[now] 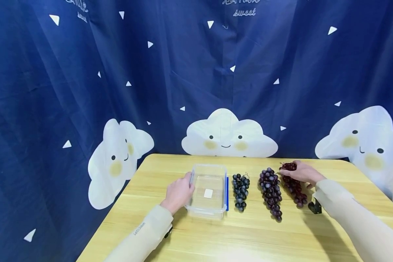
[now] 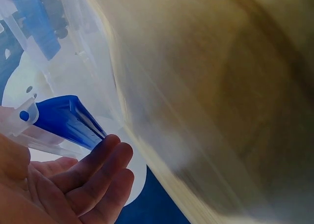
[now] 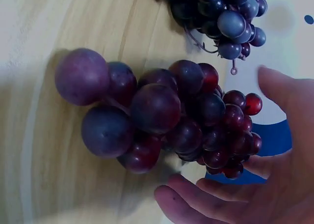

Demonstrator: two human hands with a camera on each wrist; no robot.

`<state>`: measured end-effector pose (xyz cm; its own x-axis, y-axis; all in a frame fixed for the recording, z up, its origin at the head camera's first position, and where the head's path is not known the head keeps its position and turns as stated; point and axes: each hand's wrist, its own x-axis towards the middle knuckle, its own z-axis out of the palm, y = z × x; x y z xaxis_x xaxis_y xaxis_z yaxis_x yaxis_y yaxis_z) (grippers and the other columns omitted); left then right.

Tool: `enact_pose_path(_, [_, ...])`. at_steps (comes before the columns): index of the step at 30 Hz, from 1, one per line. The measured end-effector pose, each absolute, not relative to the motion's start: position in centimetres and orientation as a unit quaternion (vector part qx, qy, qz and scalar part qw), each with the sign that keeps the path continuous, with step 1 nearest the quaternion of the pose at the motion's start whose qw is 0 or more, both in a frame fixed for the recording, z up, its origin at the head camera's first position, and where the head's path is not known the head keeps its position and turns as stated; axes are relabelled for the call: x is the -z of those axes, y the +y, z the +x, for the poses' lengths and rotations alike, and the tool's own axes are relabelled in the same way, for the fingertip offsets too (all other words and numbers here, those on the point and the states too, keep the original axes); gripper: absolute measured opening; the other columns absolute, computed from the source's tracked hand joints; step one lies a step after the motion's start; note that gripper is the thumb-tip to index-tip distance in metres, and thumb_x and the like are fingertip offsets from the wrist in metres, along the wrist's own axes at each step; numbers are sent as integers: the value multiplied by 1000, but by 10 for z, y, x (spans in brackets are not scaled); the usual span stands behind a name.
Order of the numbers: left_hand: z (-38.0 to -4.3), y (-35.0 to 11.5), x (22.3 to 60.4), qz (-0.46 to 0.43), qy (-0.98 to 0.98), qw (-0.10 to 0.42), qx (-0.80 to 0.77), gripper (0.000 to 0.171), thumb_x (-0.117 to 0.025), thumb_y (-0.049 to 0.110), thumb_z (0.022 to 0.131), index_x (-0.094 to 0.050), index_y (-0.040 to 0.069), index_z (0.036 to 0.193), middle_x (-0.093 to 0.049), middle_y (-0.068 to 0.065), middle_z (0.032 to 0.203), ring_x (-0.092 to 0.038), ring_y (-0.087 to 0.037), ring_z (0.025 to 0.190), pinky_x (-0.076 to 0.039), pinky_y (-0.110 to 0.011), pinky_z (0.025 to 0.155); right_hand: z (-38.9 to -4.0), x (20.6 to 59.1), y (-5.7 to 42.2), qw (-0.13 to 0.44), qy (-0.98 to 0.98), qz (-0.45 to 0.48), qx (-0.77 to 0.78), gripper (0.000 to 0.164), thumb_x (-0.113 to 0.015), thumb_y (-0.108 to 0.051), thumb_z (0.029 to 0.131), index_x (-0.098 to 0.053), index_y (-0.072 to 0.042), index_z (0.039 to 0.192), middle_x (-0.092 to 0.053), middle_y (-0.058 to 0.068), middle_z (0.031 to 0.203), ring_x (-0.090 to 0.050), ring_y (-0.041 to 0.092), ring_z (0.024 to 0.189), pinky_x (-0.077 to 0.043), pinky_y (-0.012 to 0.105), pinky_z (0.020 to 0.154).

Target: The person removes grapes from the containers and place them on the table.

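A clear plastic food container (image 1: 204,214) stands on the table, without a lid on top. My left hand (image 1: 178,192) grips its left side. In the left wrist view, the fingertips of that hand touch a blue latch (image 2: 71,121) hanging from the container's rim. At the right lies a bunch of dark red grapes (image 3: 157,108). My right hand (image 1: 304,172) reaches over the stem end of this bunch. Its thumb and fingers are spread on either side of the grapes, with a gap showing at the thumb in the right wrist view.
A purple grape bunch (image 1: 271,194) lies just left of the red one. Farther left, a smaller blackish bunch (image 1: 240,191) lies beside the container. The wooden table (image 1: 249,236) ends at a blue curtain (image 1: 170,72) with white clouds.
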<state>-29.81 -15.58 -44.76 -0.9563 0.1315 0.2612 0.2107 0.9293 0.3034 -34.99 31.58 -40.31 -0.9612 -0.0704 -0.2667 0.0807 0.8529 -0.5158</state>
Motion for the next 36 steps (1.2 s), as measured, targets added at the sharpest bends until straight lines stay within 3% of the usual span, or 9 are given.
enact_pose_path(5, [-300,-156,448,-87,-976,122,160,46,-56,24,97,-53,13,141,-65,-8,80,-52,-19,56,-40,-36,47,-348,409,312,169,937,14,305,122,-68,-52,89,17,9,152,-10,47,149,-50,60,114,-56,54,68])
enact_pose_path(10, [-301,-157,447,-85,-976,122,160,47,-57,24,97,-53,12,142,-67,-10,83,-54,-20,58,-42,-37,48,-346,414,305,165,943,17,290,130,-74,-41,85,27,11,147,-14,50,148,-53,56,111,-55,51,69])
enact_pose_path(15, [-301,-157,448,-82,-977,122,156,47,-57,24,97,-53,12,142,-68,-10,84,-55,-21,58,-43,-38,49,-342,414,300,146,951,17,270,126,-71,-34,85,30,12,145,-28,53,140,-57,52,105,-55,47,63])
enact_pose_path(23, [-300,-154,447,-84,-975,121,164,47,-56,25,97,-53,13,142,-67,-9,82,-53,-20,58,-41,-37,48,-339,415,305,147,955,18,256,112,-59,-31,94,30,15,144,-36,53,133,-60,42,91,-53,44,61])
enact_pose_path(26, [-299,-153,447,-83,-975,117,168,47,-56,25,97,-53,13,142,-67,-9,83,-54,-20,58,-41,-36,48,-338,416,306,139,961,10,239,112,-60,-33,93,25,18,144,-37,54,132,-59,50,99,-54,50,73])
enact_pose_path(30, [-299,-154,448,-82,-976,115,168,46,-56,25,97,-52,13,142,-66,-9,84,-53,-20,58,-40,-36,48,-336,417,309,131,966,5,223,108,-60,-33,93,18,22,144,-33,55,135,-49,61,118,-49,59,93])
enact_pose_path(36, [-298,-155,448,-85,-975,111,171,47,-55,25,97,-52,12,143,-66,-9,83,-53,-19,57,-40,-35,48,-332,421,318,132,966,1,224,103,-58,-31,94,13,25,144,-36,54,133,-48,63,117,-44,63,99])
